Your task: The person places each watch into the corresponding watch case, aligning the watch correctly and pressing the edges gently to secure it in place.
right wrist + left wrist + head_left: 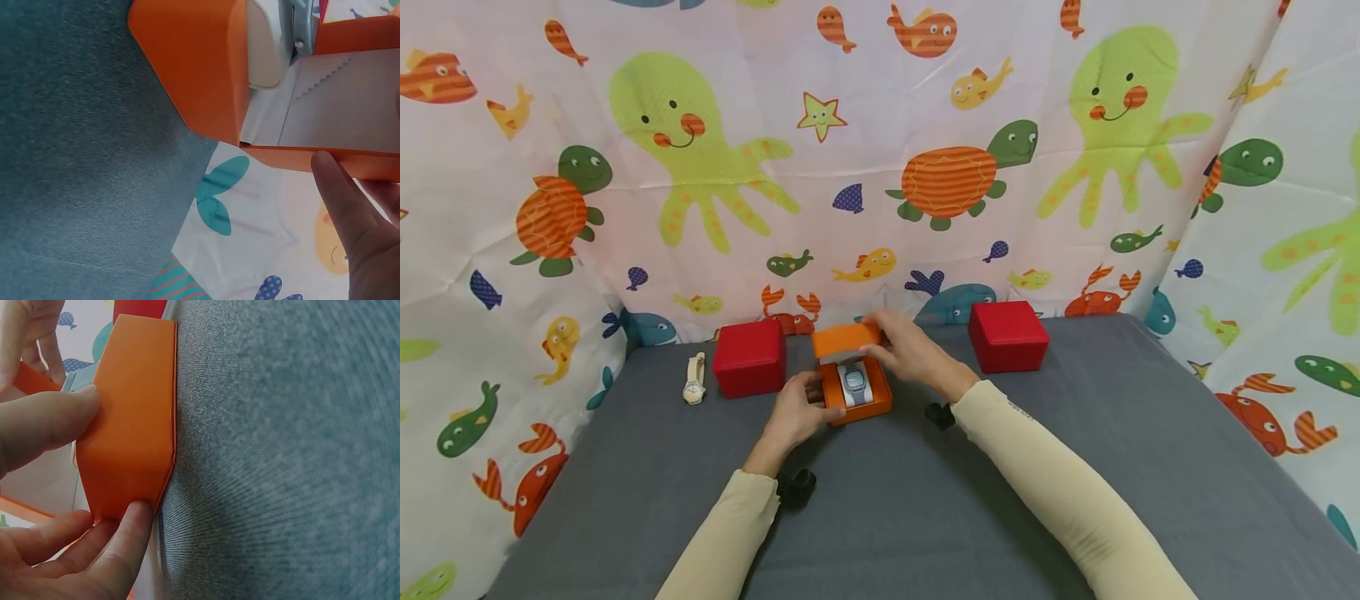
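Note:
An orange box (867, 403) stands open on the grey table (925, 500), with a grey-blue watch (855, 382) on a white cushion inside. My left hand (797, 410) grips the box's base (131, 425) at its left front, thumb and fingers on its sides. My right hand (907, 348) holds the raised orange lid (846, 339) by its far edge. In the right wrist view the lid (325, 156) has a white lining and a finger lies on its rim.
A red box (749, 357) stands left of the orange one and another red box (1007, 336) to the right. A cream watch (694, 380) lies at the far left. A sea-animal curtain (880, 167) closes in the back and sides.

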`<state>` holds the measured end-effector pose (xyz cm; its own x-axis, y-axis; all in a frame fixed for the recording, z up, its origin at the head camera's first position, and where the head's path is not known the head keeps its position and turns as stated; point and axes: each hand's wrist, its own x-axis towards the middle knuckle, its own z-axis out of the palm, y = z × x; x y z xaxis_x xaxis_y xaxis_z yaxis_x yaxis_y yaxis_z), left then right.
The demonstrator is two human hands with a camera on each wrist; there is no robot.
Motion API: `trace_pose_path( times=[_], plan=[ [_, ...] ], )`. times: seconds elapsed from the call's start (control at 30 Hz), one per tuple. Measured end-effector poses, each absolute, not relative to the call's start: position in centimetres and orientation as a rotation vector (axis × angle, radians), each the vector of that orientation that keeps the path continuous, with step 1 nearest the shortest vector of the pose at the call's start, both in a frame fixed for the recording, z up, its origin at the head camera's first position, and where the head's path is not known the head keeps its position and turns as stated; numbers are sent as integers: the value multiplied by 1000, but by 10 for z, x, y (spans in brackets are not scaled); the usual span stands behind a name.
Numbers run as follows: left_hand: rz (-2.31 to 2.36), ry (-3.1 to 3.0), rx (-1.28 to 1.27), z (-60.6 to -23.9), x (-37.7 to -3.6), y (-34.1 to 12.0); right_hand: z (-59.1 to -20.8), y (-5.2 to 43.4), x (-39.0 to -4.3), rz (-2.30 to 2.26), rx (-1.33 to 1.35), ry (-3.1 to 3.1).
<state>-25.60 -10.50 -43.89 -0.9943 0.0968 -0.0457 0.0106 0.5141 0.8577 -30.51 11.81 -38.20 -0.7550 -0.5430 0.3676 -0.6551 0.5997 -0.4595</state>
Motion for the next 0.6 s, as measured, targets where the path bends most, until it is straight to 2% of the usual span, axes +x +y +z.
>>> trace_pose_path(
  times=[0.6],
  plan=[
    [1527, 2558, 63, -438, -259, -109, -395, 130, -279, 593, 1160, -2578]
  ],
)
